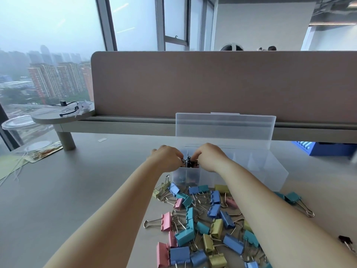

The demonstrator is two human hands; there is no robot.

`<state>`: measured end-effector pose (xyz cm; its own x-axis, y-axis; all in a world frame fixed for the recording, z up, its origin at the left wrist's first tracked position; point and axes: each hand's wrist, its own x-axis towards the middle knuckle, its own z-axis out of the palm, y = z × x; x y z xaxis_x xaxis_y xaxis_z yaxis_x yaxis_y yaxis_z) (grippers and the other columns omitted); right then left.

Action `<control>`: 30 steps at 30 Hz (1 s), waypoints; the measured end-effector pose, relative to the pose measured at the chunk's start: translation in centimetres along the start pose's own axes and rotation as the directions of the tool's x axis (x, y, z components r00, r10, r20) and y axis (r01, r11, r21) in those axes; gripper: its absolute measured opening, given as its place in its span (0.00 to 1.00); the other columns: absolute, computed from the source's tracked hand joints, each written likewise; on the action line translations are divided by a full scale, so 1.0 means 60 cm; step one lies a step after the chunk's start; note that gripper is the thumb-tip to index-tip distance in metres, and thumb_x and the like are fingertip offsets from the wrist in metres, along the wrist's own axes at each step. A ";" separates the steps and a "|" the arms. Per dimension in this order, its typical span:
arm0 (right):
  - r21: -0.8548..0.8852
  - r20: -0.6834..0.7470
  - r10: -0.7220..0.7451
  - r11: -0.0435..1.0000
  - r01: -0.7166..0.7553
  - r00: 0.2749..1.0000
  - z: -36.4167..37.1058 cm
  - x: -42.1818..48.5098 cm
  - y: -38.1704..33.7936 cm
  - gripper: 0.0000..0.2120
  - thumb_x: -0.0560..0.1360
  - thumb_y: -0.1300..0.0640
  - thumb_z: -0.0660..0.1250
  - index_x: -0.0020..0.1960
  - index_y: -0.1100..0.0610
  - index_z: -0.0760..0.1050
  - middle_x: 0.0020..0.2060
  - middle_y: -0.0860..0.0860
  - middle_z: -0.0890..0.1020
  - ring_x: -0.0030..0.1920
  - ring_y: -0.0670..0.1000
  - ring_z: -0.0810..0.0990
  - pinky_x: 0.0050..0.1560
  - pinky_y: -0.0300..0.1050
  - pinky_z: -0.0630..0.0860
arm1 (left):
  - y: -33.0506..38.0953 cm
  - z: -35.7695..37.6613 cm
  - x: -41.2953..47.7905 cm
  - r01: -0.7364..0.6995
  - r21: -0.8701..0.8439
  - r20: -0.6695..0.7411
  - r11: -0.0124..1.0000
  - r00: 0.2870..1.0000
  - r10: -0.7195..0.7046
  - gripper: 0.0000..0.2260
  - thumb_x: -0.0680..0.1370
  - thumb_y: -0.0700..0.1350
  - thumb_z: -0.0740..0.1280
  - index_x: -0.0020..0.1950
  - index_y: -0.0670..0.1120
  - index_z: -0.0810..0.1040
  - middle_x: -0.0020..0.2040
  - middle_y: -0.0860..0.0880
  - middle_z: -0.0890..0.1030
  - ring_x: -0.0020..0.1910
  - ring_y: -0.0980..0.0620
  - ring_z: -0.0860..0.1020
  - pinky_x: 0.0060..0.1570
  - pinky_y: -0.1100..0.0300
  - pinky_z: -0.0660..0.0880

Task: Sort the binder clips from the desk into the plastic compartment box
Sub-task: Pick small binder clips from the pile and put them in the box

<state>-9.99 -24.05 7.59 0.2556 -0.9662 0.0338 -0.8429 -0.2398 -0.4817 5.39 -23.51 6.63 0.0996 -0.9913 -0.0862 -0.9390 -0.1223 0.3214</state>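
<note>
The clear plastic compartment box point(266, 167) stands on the desk with its lid point(225, 125) upright behind it. Over its left compartments, my left hand point(166, 156) and my right hand point(209, 156) meet with curled fingers and hold a bunch of small black binder clips point(189, 163) between them. In front of the box lies a heap of coloured binder clips point(204, 225), blue, teal, pink and yellow, partly hidden by my right forearm. One black binder clip point(346, 242) lies alone at the right edge.
A brown partition point(212, 84) rises behind a low desk shelf point(63, 115) with cables on it. A blue box point(324, 148) sits under the shelf at right. Papers and a card point(43, 153) lie at the left, near the window.
</note>
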 end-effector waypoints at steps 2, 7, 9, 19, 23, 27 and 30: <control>0.014 0.007 -0.023 1.000 0.023 1.000 -0.002 0.000 0.000 0.24 0.76 0.71 0.53 0.58 0.53 0.81 0.63 0.53 0.78 0.61 0.57 0.75 0.60 0.47 0.74 | 0.001 0.002 0.003 -0.005 0.008 -0.002 1.000 1.000 0.005 0.17 0.77 0.50 0.61 0.64 0.62 0.74 0.69 0.49 0.69 0.66 0.44 0.65 0.65 0.51 0.66; 0.115 -0.028 -0.081 0.990 0.084 0.996 -0.018 -0.018 0.003 0.23 0.77 0.70 0.52 0.58 0.56 0.81 0.64 0.53 0.78 0.65 0.54 0.73 0.62 0.46 0.70 | 0.010 -0.005 -0.014 0.005 -0.033 -0.061 0.999 0.998 -0.007 0.19 0.77 0.50 0.63 0.68 0.58 0.70 0.70 0.46 0.67 0.67 0.43 0.65 0.65 0.50 0.68; 0.192 -0.088 -0.086 0.976 0.102 0.992 -0.035 -0.035 0.013 0.22 0.78 0.69 0.51 0.55 0.55 0.81 0.63 0.52 0.77 0.65 0.53 0.73 0.60 0.45 0.70 | 0.016 -0.014 -0.030 -0.012 -0.129 -0.169 0.992 0.986 -0.010 0.17 0.76 0.49 0.64 0.66 0.56 0.73 0.68 0.46 0.68 0.65 0.43 0.67 0.62 0.50 0.71; 0.281 -0.221 0.020 0.959 0.044 0.975 -0.086 -0.207 0.155 0.07 0.78 0.59 0.64 0.52 0.52 0.81 0.45 0.43 0.80 0.49 0.45 0.77 0.49 0.40 0.69 | 0.119 0.040 -0.151 -0.410 -0.317 -0.319 0.855 0.895 0.311 0.05 0.76 0.46 0.66 0.49 0.55 0.79 0.50 0.55 0.78 0.43 0.59 0.75 0.43 0.63 0.73; 0.273 -0.230 0.142 0.959 -0.076 0.963 -0.093 -0.276 0.229 0.06 0.76 0.58 0.67 0.47 0.49 0.81 0.43 0.43 0.80 0.41 0.43 0.77 0.39 0.37 0.69 | 0.166 0.085 -0.193 -0.453 -0.357 -0.085 0.817 0.886 0.455 0.04 0.77 0.47 0.67 0.50 0.54 0.80 0.50 0.56 0.80 0.43 0.59 0.77 0.43 0.65 0.73; 0.225 -0.328 0.214 0.964 -0.144 0.920 -0.102 -0.327 0.283 0.08 0.75 0.60 0.68 0.44 0.48 0.81 0.38 0.40 0.80 0.40 0.41 0.76 0.37 0.33 0.68 | 0.210 0.108 -0.217 -0.506 -0.329 -0.032 0.797 0.850 0.526 0.07 0.77 0.49 0.68 0.54 0.53 0.80 0.48 0.59 0.78 0.46 0.56 0.76 0.42 0.66 0.70; 0.224 -0.330 0.237 0.960 -0.168 0.914 -0.106 -0.356 0.306 0.07 0.74 0.59 0.70 0.43 0.47 0.81 0.38 0.44 0.82 0.36 0.41 0.75 0.36 0.33 0.68 | 0.238 0.118 -0.234 -0.590 -0.294 -0.015 0.752 0.790 0.613 0.08 0.75 0.51 0.70 0.52 0.54 0.81 0.48 0.59 0.77 0.44 0.59 0.75 0.40 0.68 0.68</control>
<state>-33.94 -8.41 3.59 -0.1227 -0.9709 0.2056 -0.7461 -0.0464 -0.6642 -11.74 -10.96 5.72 -0.4925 -0.8585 0.1430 -0.6682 0.4783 0.5698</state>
